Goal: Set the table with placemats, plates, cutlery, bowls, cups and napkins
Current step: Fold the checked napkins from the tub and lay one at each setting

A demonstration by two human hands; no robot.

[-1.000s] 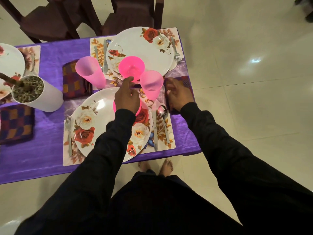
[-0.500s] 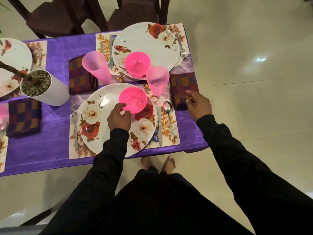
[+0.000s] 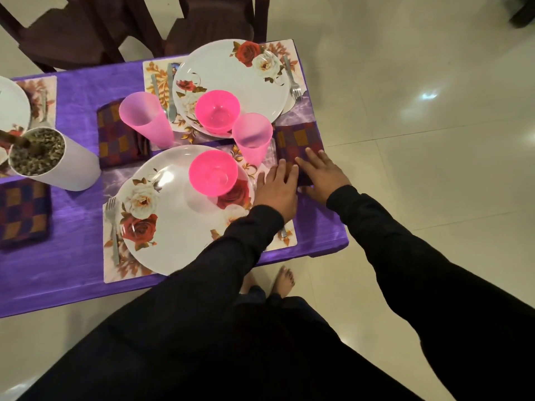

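Purple-clothed desk (image 3: 72, 264), near corner: your left hand (image 3: 276, 189) and right hand (image 3: 322, 176) lie side by side, fingers straight, flat on the checked napkin (image 3: 298, 140). Just left of your hands, a pink bowl (image 3: 213, 172) sits on the floral plate (image 3: 170, 227); a pink cup (image 3: 252, 137) stands just beyond your left fingertips.

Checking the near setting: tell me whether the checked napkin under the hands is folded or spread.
Folded: the purple-and-orange checked cloth napkin lies as a compact rectangle, with the left hand and right hand flat on it.

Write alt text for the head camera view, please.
Both hands, left and right, lie flat on a checked napkin at the corner of a purple table set with floral plates, pink bowls and cups.
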